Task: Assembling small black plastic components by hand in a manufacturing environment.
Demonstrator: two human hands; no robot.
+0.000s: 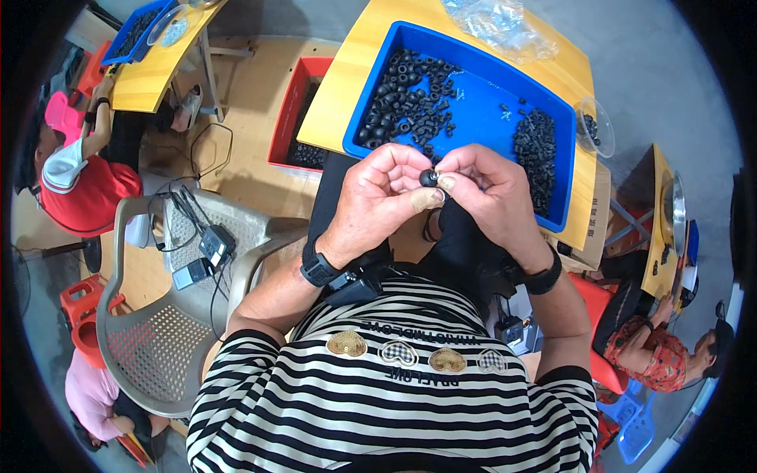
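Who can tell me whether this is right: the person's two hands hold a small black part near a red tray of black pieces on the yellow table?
Not quite: in the head view, the tray of black pieces on the yellow table is blue, not red. The rest stands: the left hand and right hand hold a small black part near it.

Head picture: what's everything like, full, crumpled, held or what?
Left hand: pinching a round black part
Right hand: pinching the part's edge
Blue tray: partly filled with black pieces
Red bin: holding dark pieces
Plastic bag: crumpled on the yellow table
Clear bowl: holding some black pieces
Grey chair: upright, black box on it
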